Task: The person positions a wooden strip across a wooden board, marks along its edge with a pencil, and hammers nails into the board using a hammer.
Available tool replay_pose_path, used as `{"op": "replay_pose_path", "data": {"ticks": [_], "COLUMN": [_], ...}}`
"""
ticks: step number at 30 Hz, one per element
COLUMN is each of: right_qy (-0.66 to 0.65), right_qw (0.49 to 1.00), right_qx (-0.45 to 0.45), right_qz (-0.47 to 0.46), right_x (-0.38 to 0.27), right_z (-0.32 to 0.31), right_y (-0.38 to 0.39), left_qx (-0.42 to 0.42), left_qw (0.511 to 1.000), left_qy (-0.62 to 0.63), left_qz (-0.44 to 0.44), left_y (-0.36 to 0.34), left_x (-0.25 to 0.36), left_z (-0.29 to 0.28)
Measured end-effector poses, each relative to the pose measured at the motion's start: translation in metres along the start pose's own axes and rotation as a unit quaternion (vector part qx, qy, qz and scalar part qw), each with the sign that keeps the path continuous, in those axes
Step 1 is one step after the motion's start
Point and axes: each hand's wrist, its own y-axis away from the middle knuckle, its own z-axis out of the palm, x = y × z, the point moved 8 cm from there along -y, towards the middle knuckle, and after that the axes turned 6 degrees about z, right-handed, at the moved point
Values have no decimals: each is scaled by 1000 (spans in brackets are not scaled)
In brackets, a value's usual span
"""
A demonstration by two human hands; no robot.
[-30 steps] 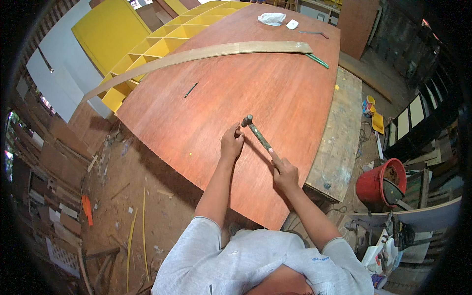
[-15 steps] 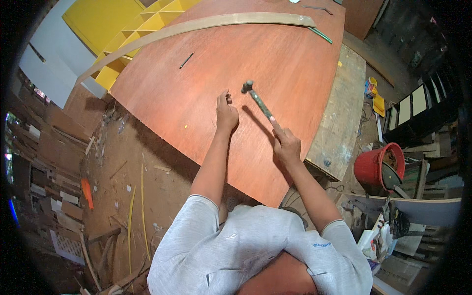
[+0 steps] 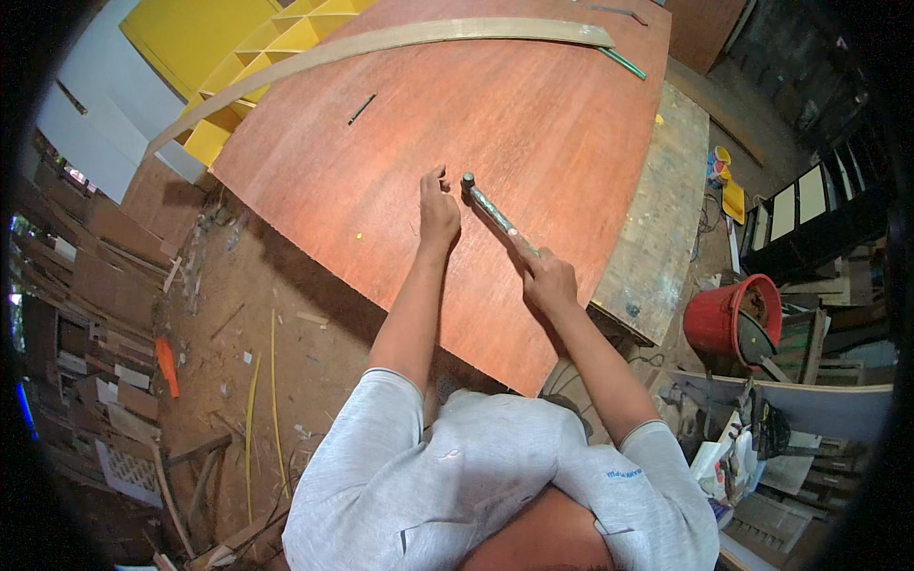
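While our grey sleeves fill the lower frame, our right hand sits right of centre, fingers wrapped tight around the handle end of a hammer. Its small metal head rests on the reddish plywood sheet at centre. We judge it stiff and head-heavy, so the far handle end is a sound place to grip. Our left hand lies just beside the head, fingers curled together, thumb and forefinger seemingly pinching something too small to tell. The sheet's near edge overhangs the dirt floor; open board stretches up to the curved wooden strip at the top.
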Motion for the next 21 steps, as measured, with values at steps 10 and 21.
{"op": "replay_pose_path", "data": {"ticks": [10, 21], "right_qy": [38, 28], "right_qw": [998, 995], "right_qx": [-38, 14], "right_qz": [41, 91], "right_x": [-19, -28], "right_z": [-1, 12], "right_y": [-7, 18], "left_qx": [90, -161], "left_qw": [994, 978], "left_qy": [1, -117], "left_qz": [61, 67], "left_y": [6, 0], "left_x": [19, -20], "left_z": [-39, -81]}}
